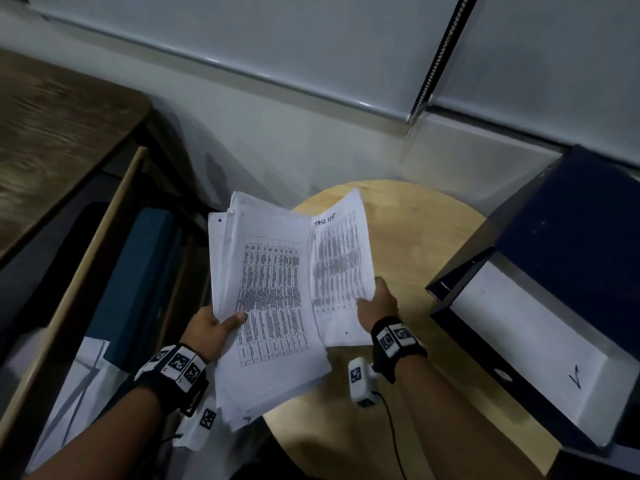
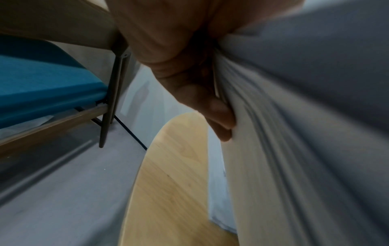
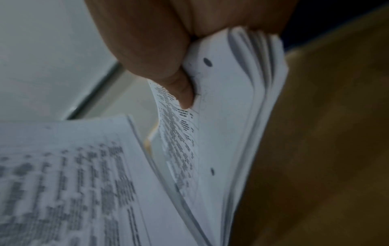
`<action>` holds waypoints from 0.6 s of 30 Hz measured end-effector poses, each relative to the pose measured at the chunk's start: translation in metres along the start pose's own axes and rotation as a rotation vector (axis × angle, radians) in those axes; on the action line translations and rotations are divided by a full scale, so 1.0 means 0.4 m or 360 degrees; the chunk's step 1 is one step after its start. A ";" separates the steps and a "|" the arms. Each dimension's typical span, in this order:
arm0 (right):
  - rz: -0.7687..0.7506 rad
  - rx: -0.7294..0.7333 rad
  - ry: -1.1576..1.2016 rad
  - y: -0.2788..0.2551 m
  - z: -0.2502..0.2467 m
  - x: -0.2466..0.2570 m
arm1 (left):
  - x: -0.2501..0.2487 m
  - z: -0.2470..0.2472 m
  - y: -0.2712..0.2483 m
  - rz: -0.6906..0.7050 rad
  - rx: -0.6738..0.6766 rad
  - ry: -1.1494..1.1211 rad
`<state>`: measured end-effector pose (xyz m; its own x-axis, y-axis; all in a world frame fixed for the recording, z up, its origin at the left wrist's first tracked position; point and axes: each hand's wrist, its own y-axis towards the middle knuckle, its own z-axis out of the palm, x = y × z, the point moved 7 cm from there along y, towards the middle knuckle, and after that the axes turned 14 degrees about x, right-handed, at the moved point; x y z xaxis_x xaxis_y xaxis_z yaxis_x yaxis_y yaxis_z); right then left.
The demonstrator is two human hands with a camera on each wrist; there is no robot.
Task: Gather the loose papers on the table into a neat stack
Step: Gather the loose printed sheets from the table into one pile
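Note:
Both hands hold white printed sheets in the air above the left part of a round wooden table (image 1: 426,237). My left hand (image 1: 214,327) grips a thick, uneven bundle of papers (image 1: 270,306) at its left edge, thumb on the top page. In the left wrist view its fingers (image 2: 219,114) curl under the bundle (image 2: 294,133). My right hand (image 1: 379,299) pinches a thinner sheaf (image 1: 341,265) headed "TASK LIST" at its right edge. The right wrist view shows the thumb (image 3: 181,89) pressed on this sheaf (image 3: 227,116), with the other bundle (image 3: 73,174) to its left.
An open dark blue box file (image 1: 540,289) with a white sheet inside lies at the table's right edge. A chair with a teal seat (image 1: 138,278) stands left of the table, under a dark wooden desk (image 1: 52,140). A white wall runs behind.

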<state>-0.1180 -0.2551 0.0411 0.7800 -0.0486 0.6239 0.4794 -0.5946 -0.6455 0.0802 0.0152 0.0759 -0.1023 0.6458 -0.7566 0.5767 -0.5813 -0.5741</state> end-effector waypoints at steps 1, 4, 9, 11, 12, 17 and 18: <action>-0.0130 -0.0068 0.0007 -0.030 -0.032 0.041 | -0.004 -0.003 -0.001 -0.0003 -0.0007 -0.0001; -0.0436 -0.0247 0.0115 -0.115 -0.128 0.160 | -0.011 -0.011 0.011 -0.0016 -0.0007 0.0041; -0.0805 -0.0277 0.0686 -0.232 -0.245 0.285 | -0.039 -0.013 0.045 0.0038 -0.0012 0.0044; -0.0843 -0.0059 0.0904 -0.250 -0.240 0.288 | -0.060 -0.006 0.051 0.0060 0.0012 0.0007; -0.0804 0.0028 0.0895 -0.249 -0.229 0.276 | -0.074 -0.001 0.052 0.0095 0.0030 -0.0015; -0.0432 0.0227 0.0505 -0.196 -0.122 0.103 | -0.176 0.046 0.010 0.0367 0.0375 -0.0521; -0.0371 0.0265 0.0438 -0.184 -0.103 0.067 | -0.190 0.054 0.000 0.0388 0.0467 -0.0574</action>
<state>-0.1489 -0.2457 0.1233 0.5165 -0.1544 0.8423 0.7072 -0.4777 -0.5212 0.0705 -0.0447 0.1265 -0.2959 0.2929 -0.9092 0.3725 -0.8411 -0.3922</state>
